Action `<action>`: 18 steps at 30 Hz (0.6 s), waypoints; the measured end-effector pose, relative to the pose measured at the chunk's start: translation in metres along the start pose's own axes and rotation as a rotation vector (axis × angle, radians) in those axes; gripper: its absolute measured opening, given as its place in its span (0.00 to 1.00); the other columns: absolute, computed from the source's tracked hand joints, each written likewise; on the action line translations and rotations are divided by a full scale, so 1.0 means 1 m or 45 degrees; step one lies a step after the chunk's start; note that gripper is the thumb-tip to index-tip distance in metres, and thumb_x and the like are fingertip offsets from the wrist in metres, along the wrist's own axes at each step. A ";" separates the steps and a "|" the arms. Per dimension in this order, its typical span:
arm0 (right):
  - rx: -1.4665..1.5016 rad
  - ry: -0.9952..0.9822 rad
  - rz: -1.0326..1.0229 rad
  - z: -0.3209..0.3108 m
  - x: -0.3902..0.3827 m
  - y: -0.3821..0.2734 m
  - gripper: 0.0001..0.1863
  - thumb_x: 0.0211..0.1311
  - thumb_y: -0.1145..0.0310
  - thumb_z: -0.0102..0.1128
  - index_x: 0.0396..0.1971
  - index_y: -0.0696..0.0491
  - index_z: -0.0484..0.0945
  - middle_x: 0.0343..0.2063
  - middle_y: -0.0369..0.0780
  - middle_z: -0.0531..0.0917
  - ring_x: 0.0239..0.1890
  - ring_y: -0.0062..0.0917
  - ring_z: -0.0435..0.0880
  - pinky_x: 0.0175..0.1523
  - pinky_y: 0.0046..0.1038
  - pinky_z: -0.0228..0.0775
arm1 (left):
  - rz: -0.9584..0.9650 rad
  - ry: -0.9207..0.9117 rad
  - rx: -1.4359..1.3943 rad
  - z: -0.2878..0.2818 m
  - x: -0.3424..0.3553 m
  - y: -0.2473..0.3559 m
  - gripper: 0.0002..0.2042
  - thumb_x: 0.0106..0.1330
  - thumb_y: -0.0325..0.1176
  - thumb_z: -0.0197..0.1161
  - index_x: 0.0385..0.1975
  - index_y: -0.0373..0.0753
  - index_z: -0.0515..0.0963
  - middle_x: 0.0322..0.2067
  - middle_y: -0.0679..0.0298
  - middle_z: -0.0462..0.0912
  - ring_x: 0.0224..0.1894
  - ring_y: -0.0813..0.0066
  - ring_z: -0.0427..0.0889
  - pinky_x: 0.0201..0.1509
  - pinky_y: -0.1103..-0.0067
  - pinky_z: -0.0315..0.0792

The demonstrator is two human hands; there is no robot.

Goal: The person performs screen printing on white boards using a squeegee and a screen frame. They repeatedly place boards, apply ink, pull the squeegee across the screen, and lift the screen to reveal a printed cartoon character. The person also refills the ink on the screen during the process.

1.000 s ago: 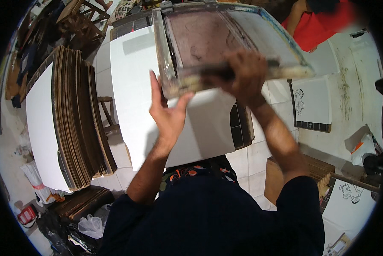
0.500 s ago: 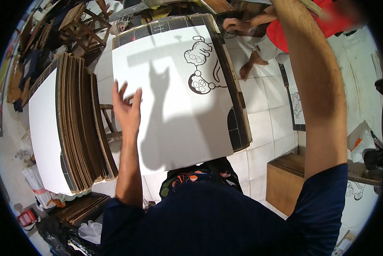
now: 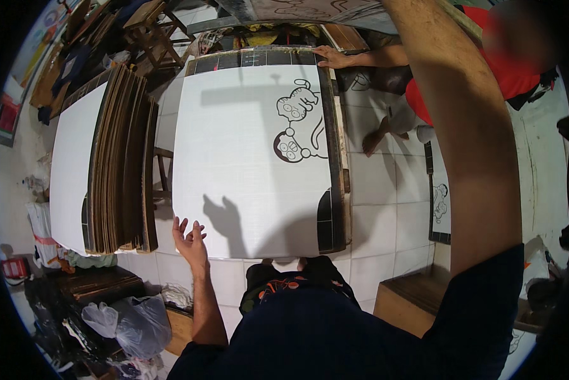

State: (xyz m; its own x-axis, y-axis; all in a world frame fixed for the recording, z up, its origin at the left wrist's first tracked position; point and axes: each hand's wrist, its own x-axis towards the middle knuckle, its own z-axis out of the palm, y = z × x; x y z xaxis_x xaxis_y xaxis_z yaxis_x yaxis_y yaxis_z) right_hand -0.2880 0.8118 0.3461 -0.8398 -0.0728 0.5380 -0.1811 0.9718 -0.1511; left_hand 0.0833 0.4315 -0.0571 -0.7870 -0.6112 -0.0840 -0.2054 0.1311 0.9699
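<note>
Left hand (image 3: 191,242), fingers spread & empty, touches the near-left corner of a large white sheet w/ black cartoon print (image 3: 246,164), lying on a dark-edged print table (image 3: 337,190). Right arm is raised toward the far edge; its hand is out of view. Stack of brown cardboard boards (image 3: 123,158) stands left of the table. Another person's hand (image 3: 330,58) rests on the far-right corner.

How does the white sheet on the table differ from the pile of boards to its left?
The sheet is a single layer lying flat on the table; the pile is many brown boards stacked thick, edges showing. The sheet carries a black cartoon print near its far right; the pile's white top looks blank. The left hand is at the sheet's near-left corner, not at the pile. Both have white faces.
</note>
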 end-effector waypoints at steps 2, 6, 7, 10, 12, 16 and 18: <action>-0.012 -0.007 0.013 0.001 0.000 0.002 0.53 0.48 0.18 0.61 0.47 0.59 0.89 0.49 0.53 0.89 0.54 0.42 0.89 0.59 0.38 0.80 | 0.082 0.044 -0.079 0.026 -0.019 0.004 0.33 0.74 0.30 0.65 0.75 0.34 0.57 0.64 0.49 0.71 0.43 0.71 0.87 0.39 0.77 0.84; 0.005 0.007 -0.079 0.002 -0.008 0.002 0.51 0.51 0.20 0.60 0.48 0.59 0.88 0.49 0.52 0.89 0.54 0.42 0.89 0.60 0.39 0.79 | 0.110 0.063 -0.132 0.060 -0.043 0.014 0.32 0.75 0.28 0.64 0.75 0.34 0.58 0.64 0.49 0.71 0.42 0.72 0.87 0.37 0.77 0.83; 0.007 0.000 -0.087 0.002 -0.011 0.001 0.51 0.52 0.20 0.60 0.48 0.59 0.88 0.49 0.52 0.89 0.54 0.42 0.89 0.60 0.39 0.79 | 0.106 0.062 -0.133 0.064 -0.047 0.016 0.32 0.75 0.28 0.64 0.75 0.34 0.58 0.64 0.49 0.71 0.42 0.72 0.87 0.38 0.77 0.83; 0.004 -0.020 -0.085 0.001 -0.015 0.000 0.50 0.54 0.21 0.59 0.49 0.59 0.88 0.50 0.51 0.89 0.55 0.42 0.88 0.61 0.39 0.79 | 0.093 0.058 -0.132 0.072 -0.051 0.022 0.32 0.75 0.29 0.64 0.75 0.35 0.58 0.64 0.50 0.71 0.42 0.72 0.86 0.38 0.77 0.83; 0.014 -0.022 -0.080 0.004 -0.009 -0.002 0.50 0.54 0.21 0.59 0.50 0.59 0.87 0.51 0.51 0.89 0.56 0.42 0.88 0.62 0.40 0.78 | 0.099 0.057 -0.138 0.076 -0.047 0.025 0.32 0.75 0.29 0.64 0.75 0.35 0.58 0.63 0.50 0.72 0.42 0.72 0.86 0.37 0.78 0.82; 0.037 -0.025 -0.113 0.022 0.021 -0.003 0.50 0.54 0.21 0.59 0.51 0.59 0.87 0.51 0.52 0.88 0.56 0.42 0.88 0.62 0.41 0.78 | 0.058 0.063 -0.118 0.089 -0.019 0.029 0.32 0.74 0.29 0.64 0.75 0.35 0.59 0.63 0.50 0.72 0.42 0.71 0.86 0.37 0.78 0.82; 0.051 -0.036 -0.147 0.031 0.038 -0.013 0.51 0.54 0.21 0.59 0.50 0.60 0.87 0.51 0.52 0.88 0.56 0.42 0.88 0.62 0.41 0.78 | 0.092 0.034 -0.145 0.096 0.000 0.030 0.32 0.74 0.28 0.64 0.75 0.35 0.59 0.63 0.50 0.72 0.42 0.71 0.86 0.37 0.77 0.82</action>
State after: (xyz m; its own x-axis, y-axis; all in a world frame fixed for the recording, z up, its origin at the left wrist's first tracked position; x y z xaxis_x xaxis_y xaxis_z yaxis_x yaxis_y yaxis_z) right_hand -0.3332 0.7894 0.3429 -0.8260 -0.1904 0.5305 -0.2971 0.9469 -0.1227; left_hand 0.0215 0.5102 -0.0499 -0.7811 -0.6244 -0.0081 -0.0801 0.0873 0.9930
